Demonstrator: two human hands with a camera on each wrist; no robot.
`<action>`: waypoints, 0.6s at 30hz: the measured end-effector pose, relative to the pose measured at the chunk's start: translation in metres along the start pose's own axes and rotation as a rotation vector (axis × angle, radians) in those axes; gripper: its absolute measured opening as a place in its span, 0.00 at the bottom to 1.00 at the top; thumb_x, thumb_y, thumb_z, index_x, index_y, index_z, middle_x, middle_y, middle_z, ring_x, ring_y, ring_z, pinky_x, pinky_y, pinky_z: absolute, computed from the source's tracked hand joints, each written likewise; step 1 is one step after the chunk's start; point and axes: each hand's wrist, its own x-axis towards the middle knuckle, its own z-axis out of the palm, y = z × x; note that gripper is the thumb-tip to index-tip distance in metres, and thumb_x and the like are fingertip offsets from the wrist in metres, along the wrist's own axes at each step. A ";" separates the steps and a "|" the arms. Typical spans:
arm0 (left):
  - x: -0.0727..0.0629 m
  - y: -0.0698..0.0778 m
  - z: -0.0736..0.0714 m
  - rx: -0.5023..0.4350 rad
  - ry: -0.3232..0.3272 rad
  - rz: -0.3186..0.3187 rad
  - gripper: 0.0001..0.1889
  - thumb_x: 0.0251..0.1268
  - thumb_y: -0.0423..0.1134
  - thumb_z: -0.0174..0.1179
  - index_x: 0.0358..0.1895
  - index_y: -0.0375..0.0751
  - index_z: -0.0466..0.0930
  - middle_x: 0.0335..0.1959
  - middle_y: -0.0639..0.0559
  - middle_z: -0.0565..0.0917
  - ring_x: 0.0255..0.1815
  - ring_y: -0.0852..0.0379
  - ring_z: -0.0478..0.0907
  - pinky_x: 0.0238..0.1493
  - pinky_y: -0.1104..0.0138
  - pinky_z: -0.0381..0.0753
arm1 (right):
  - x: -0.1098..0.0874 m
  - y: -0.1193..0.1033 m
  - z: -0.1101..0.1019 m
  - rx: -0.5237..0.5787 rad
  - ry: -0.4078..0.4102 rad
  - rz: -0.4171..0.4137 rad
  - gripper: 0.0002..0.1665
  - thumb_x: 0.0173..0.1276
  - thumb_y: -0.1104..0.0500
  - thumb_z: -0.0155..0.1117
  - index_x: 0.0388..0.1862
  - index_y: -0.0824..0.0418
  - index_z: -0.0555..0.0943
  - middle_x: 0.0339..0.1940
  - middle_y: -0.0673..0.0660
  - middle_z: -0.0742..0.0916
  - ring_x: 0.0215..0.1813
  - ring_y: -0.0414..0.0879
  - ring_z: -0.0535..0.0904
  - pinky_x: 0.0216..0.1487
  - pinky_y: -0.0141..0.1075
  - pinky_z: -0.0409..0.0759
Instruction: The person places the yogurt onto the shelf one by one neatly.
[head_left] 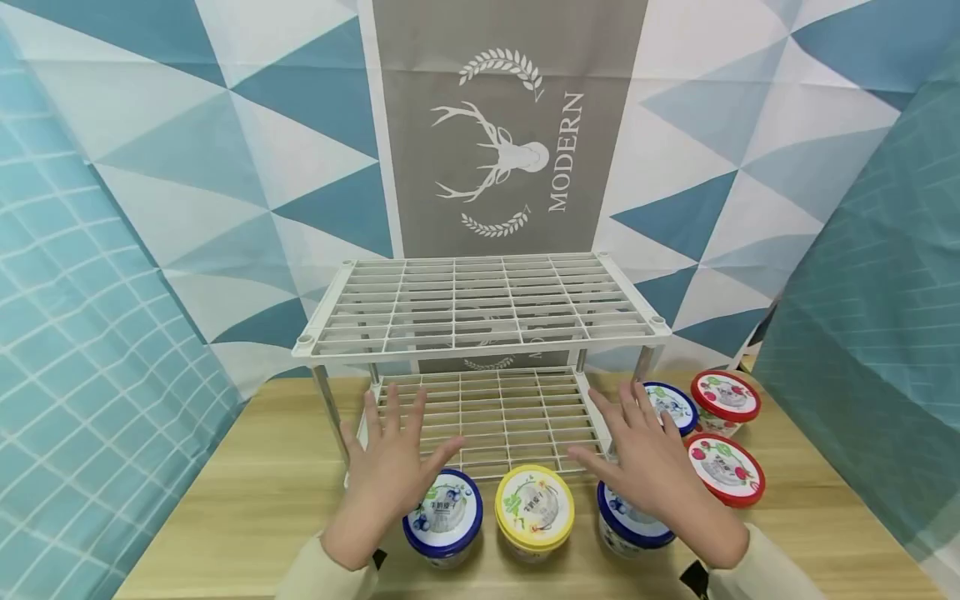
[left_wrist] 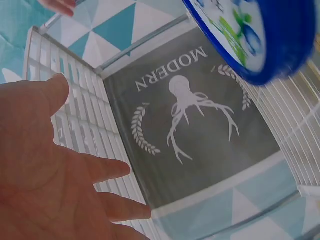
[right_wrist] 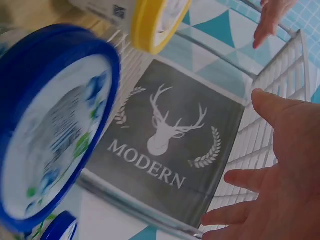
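Note:
Both hands are held out with fingers spread, in front of a white two-tier wire rack (head_left: 480, 350). My left hand (head_left: 392, 471) is beside a blue-lidded tub (head_left: 444, 515) and holds nothing; its open palm (left_wrist: 45, 165) shows in the left wrist view. A yellow-lidded tub (head_left: 534, 510) stands between the hands. My right hand (head_left: 641, 454) overlaps another blue-lidded tub (head_left: 633, 525) in the head view, its fingers also straight and without a hold. In the right wrist view a large blue lid (right_wrist: 60, 130) appears opposite the right palm (right_wrist: 280, 185).
Two red-lidded tubs (head_left: 726, 471) and a further blue-lidded tub (head_left: 671, 407) stand to the right of the rack. All rest on a wooden table (head_left: 255, 500). Patterned cloth (head_left: 510, 125) with a deer print hangs behind, and blue cloth (head_left: 67, 333) lines the left.

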 end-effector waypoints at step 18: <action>-0.014 -0.049 -0.016 -0.060 0.263 0.050 0.39 0.60 0.59 0.57 0.65 0.32 0.62 0.62 0.30 0.69 0.62 0.30 0.65 0.57 0.35 0.63 | -0.017 0.036 0.008 0.027 0.019 0.001 0.50 0.56 0.23 0.50 0.69 0.52 0.66 0.70 0.70 0.66 0.66 0.69 0.64 0.55 0.69 0.65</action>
